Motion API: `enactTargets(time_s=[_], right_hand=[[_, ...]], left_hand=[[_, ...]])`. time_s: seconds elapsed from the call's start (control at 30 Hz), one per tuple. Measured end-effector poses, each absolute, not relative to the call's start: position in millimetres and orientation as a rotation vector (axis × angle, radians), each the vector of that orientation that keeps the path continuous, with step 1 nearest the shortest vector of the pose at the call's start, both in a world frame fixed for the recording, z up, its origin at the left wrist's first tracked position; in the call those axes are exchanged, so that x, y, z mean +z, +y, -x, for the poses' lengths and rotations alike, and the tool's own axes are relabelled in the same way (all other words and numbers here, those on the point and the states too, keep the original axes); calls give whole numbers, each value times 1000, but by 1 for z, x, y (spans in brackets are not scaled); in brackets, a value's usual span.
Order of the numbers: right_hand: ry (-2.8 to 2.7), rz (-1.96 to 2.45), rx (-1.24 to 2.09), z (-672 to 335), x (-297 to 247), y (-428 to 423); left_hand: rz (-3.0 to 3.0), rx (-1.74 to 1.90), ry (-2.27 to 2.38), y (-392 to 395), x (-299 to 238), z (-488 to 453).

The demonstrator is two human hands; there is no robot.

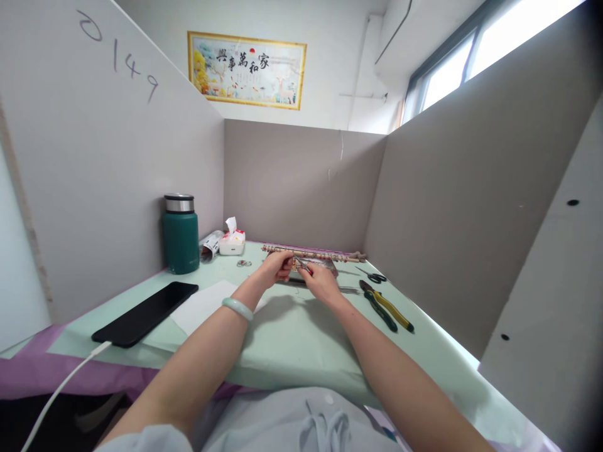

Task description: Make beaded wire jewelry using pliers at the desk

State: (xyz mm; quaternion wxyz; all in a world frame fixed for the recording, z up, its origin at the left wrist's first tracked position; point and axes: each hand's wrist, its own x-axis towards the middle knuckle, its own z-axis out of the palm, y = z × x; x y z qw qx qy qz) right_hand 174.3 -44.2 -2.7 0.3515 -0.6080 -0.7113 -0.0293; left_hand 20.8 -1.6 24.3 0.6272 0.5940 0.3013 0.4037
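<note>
Both my hands meet near the far middle of the pale green table (292,339). My left hand (277,267), with a pale bangle on its wrist, is closed in a pinch on something small that I cannot make out. My right hand (319,280) is closed too and holds a thin metal tool (301,263) whose tip points at the left fingers. Under and behind the hands lies a shallow tray of small pieces (325,265). A long string of beads (311,253) lies just beyond it.
Yellow-handled pliers (387,307) and small scissors (374,276) lie to the right. On the left are a green flask (180,233), a tissue pack (232,242), a black phone (146,312) on a cable and a white sheet (205,304). Grey partitions wall in three sides.
</note>
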Motion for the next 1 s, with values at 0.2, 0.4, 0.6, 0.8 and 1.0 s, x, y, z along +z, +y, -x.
enactTargets(time_s=[0.2, 0.4, 0.6, 0.8, 1.0], right_hand=[[-1847, 1547, -66, -175, -2, -45], [-1826, 1581, -70, -175, -2, -45], [-1822, 1600, -77, -176, -3, -43], [-1832, 1575, -76, -175, -3, -46], [-1840, 1597, -78, -174, -1, -47]], left_hand=[[-1321, 894, 651, -1, 25, -20], [-1311, 899, 642, -2, 26, -19], [-1320, 906, 651, -2, 26, -19], [-1340, 916, 657, 0, 24, -19], [-1356, 935, 677, 0, 24, -20]])
